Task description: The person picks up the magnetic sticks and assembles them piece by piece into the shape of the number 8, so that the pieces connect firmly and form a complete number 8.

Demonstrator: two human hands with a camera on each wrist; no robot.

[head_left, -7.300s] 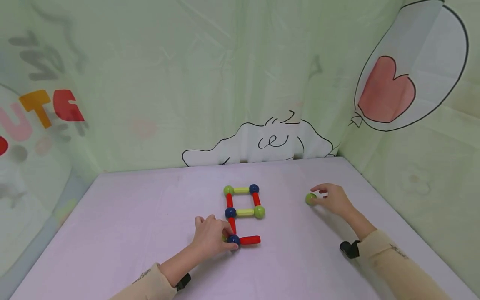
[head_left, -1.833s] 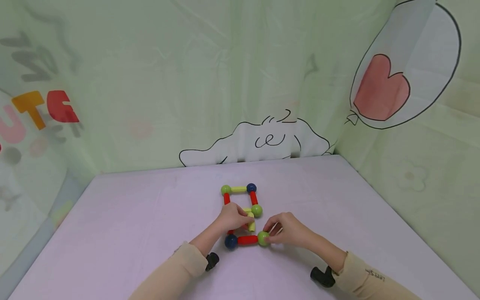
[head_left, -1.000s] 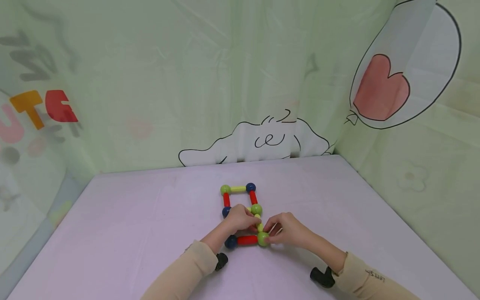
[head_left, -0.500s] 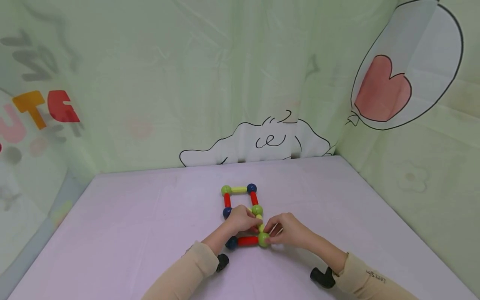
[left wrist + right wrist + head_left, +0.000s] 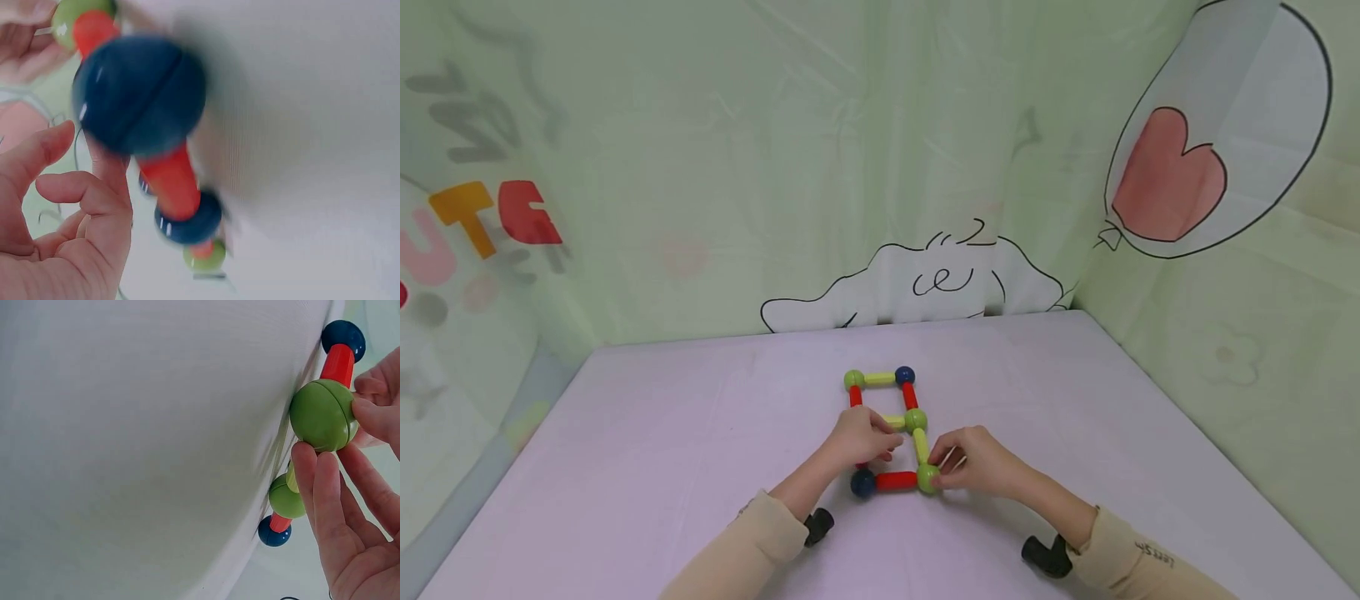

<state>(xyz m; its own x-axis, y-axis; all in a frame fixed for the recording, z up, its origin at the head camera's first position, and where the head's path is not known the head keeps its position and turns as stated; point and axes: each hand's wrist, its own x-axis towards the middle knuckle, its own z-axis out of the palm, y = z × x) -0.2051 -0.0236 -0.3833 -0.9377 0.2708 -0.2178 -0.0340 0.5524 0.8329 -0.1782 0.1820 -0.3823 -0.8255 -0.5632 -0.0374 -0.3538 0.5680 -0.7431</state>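
Magnetic rods and balls form a two-square frame flat on the table. My right hand (image 5: 977, 462) pinches the green ball (image 5: 928, 478) at the near right corner between thumb and fingers; the right wrist view shows this grip on the green ball (image 5: 322, 415). A yellow rod (image 5: 921, 447) links that ball to the middle green ball (image 5: 915, 419). Over the near square hovers my left hand (image 5: 861, 437), its fingers relaxed and holding nothing. It hides the middle blue ball and most of the left red rod in the head view. The near blue ball (image 5: 862, 483) joins a red rod (image 5: 897, 482).
The far square has a green ball (image 5: 853, 380), a blue ball (image 5: 905, 376) and a yellow rod (image 5: 880, 378). A pale lilac cloth covers the table (image 5: 662, 467). Printed curtains (image 5: 700, 167) stand behind it and at both sides.
My left hand brought the yellow rod between the two right-hand green balls, then let go and drew back left. Earlier, my right hand brought the green ball from the right to the red rod's end.
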